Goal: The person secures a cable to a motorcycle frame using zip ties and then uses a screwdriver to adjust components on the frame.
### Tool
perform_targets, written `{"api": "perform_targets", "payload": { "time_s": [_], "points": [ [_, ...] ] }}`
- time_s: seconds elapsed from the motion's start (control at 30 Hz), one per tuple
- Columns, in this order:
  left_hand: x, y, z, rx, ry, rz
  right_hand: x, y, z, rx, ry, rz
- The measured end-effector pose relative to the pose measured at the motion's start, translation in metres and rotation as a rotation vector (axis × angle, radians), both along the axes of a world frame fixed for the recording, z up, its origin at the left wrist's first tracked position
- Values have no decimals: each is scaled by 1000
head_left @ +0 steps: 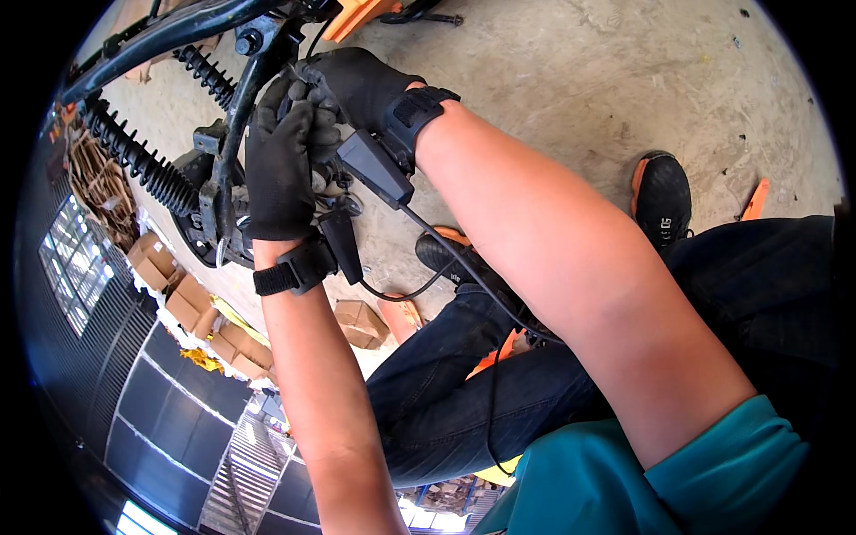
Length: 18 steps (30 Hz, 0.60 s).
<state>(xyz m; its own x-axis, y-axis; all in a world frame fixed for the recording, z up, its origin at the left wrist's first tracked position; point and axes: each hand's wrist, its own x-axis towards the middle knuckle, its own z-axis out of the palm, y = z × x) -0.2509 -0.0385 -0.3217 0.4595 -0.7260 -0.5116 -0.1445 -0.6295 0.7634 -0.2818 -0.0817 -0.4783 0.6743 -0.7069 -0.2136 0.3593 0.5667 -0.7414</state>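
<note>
Both my hands wear black gloves and meet beside a black tubular metal frame (234,134). My left hand (281,165) is closed, its curled fingers pointing up next to the frame tube. From the right, my right hand (352,85) reaches in, also closed, with its fingertips against those of the left. Whatever small thing is pinched between them is hidden by the gloves. A thin dark cable runs up from near the right fingers. Two black coil-spring shock absorbers, the nearer one (143,160) and a farther one (207,76), stand left of my hands.
Black straps with boxes (376,168) sit on my wrists, their cables trailing toward my lap. An orange part (357,16) juts in at the top. Cardboard boxes (189,303) line the left side. My shoes (662,201) rest on the concrete floor (571,80).
</note>
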Motion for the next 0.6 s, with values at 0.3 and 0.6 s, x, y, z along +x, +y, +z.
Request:
{"api": "perform_targets", "payload": {
  "time_s": [0.3, 0.6],
  "points": [
    [-18, 1, 5, -76, -175, -13, 4, -11, -4, 172, -275, 85],
    [-3, 25, -19, 123, -32, -92, -36, 0, 49, 517, -86, 21]
  ]
}}
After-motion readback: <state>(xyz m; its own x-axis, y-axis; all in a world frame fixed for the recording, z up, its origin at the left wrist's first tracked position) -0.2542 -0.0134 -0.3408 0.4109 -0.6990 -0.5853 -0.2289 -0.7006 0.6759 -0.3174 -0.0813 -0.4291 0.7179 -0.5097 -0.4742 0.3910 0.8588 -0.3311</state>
